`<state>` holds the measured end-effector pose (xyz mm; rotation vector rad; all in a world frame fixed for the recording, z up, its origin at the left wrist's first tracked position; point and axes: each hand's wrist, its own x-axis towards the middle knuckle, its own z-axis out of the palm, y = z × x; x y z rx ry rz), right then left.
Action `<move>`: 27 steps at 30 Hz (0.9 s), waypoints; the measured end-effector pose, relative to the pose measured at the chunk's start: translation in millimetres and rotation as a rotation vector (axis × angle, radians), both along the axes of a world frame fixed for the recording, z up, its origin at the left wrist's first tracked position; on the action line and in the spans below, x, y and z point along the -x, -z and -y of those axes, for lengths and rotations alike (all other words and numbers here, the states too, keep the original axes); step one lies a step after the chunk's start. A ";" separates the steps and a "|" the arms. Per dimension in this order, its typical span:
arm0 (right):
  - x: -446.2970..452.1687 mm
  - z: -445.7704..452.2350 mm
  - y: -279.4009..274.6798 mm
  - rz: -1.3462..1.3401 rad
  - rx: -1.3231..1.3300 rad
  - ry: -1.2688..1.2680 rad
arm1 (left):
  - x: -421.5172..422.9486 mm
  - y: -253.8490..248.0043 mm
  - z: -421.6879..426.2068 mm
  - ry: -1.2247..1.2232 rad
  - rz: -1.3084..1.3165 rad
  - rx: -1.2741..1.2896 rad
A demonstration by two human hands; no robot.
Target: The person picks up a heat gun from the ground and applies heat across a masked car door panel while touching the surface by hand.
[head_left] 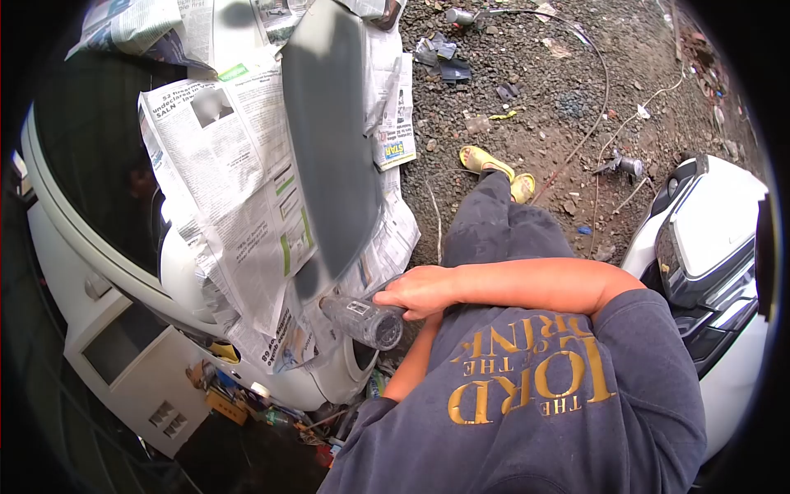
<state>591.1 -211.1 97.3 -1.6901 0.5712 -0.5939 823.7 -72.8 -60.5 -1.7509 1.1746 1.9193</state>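
My right hand (pixel 415 292) is closed around what looks like a paint spray gun, with its grey, paint-stained cup (pixel 362 321) tilted beside the car. The gun's front part is mostly hidden by the cup and my fingers. Close by is a car panel (pixel 329 140) with a dull grey coat, lighter toward its lower end. Newspaper sheets (pixel 239 181) cover the car on both sides of this grey strip. My left forearm (pixel 415 362) passes under my right forearm, and my left hand is hidden there.
A white vehicle (pixel 724 222) stands close on my right. On the gravel (pixel 527 90) lie a hose (pixel 605 74), a metal-cupped tool (pixel 629 165), another small canister (pixel 459 16) and scattered litter. Cluttered items (pixel 239 407) sit beyond the car at lower left.
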 end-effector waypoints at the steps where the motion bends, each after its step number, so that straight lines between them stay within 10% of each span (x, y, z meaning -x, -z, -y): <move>1: -0.9 -1.6 0.3 0.000 0.005 0.000 | -1.1 -0.7 -0.1 -0.003 0.002 -0.006; 27: -2.0 -10.6 -4.8 -0.003 0.026 0.048 | -37.8 0.7 28.5 -0.275 0.105 0.009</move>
